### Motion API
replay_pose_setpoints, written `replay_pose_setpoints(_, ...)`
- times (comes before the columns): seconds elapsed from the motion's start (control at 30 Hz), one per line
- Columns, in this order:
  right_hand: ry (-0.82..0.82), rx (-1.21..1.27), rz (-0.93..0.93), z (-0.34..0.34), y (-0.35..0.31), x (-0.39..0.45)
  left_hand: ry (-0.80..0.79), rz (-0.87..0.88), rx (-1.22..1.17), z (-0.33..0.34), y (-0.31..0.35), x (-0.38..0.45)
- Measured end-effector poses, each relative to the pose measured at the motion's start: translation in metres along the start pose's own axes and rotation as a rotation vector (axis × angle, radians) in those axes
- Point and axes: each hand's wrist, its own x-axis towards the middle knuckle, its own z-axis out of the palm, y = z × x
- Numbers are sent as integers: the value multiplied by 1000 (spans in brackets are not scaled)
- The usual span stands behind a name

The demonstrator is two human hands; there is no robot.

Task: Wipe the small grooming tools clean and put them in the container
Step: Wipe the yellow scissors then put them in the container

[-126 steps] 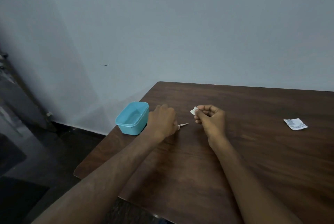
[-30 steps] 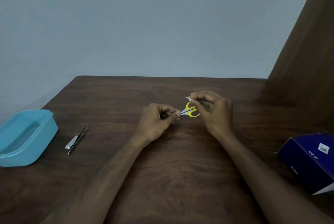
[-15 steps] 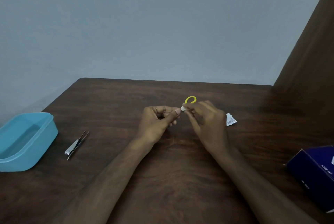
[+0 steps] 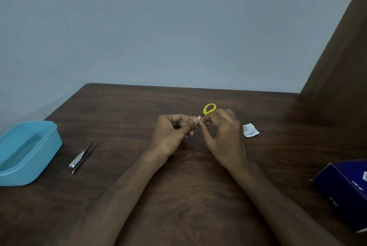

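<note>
— Where are the scissors?

— Mid-table, above the wood: left hand pinches the blade end, right hand pinches a white wipe on them.

— Progress?

— Early, I judge — clippers and tweezers lie unwiped beside the blue container, which looks empty.

— Room?

— Bare tabletop leftward; container sits at the edge.

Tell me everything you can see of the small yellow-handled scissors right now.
Only part of the scissors shows: one yellow loop handle, plastic by its look, sticking up and away from the person between the two hands, held clear above the table. A thin dark shank runs from the loop down to the fingertips. The blades are hidden; the left hand and right hand meet there, pinching a small white wipe at the shank. The second loop is not visible.
</note>
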Motion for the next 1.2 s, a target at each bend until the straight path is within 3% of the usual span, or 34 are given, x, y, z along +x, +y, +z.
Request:
replay_pose_setpoints(0.17,88,-16,127,-3,12,3,-15,4,19,0,1,-2)
replay_pose_setpoints(0.37,42,-10,76,-1,4,1,-45,5,15,0,2,-1)
replay_pose_setpoints(0.53,189,4,324,-8,21,6,-83,20,91,3,-1,-2)
replay_pose_setpoints(0.7,83,37,210,-5,7,3,-81,60,124,2,0,-2)
replay_pose_setpoints(0.87,208,23,370,-9,22,8,-100,61,153,2,-3,-1)
replay_pose_setpoints(1.07,123,88,315,-3,9,4,-52,71,146,2,-4,1)
replay_pose_setpoints(1.2,182,169,452,-2,14,6,-17,71,99,2,-3,1)
